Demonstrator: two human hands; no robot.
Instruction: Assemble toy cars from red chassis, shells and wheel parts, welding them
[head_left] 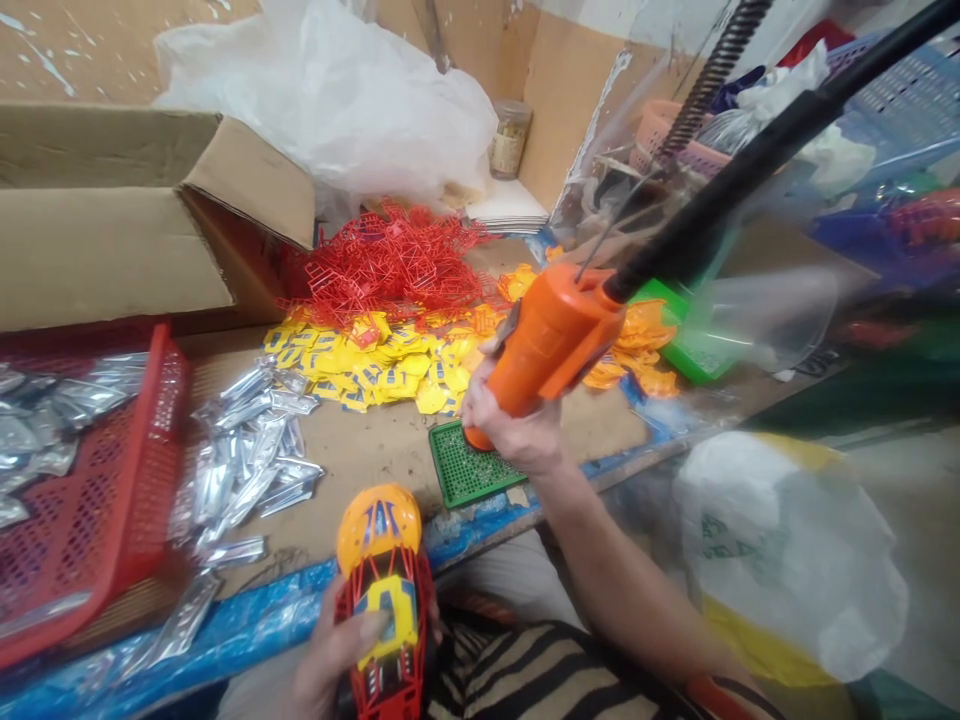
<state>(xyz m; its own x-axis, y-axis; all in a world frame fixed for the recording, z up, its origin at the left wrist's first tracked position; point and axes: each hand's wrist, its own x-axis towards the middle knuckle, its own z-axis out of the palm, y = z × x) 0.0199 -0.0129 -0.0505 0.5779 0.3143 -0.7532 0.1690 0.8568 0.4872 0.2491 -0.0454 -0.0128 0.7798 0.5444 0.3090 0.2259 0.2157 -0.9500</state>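
My left hand (337,635) is closed round a toy car (382,600) with a yellow-orange hood, a red cage frame and a yellow roof panel, held at the table's front edge. The thumb lies on the roof panel. My right hand (521,425) grips an orange electric screwdriver (551,335), which hangs from a black cable and a coil spring (716,70). Its lower end is over a small green tray (469,485) of tiny metal pieces, probably screws; whether the tip touches them is hidden.
Silver foil packets (255,450) lie beside a red basket (142,480) on the left. Behind are yellow printed parts (375,365), red frames (397,260) and an open cardboard box (97,250). A green container (697,350) and a white bag (787,550) are at right.
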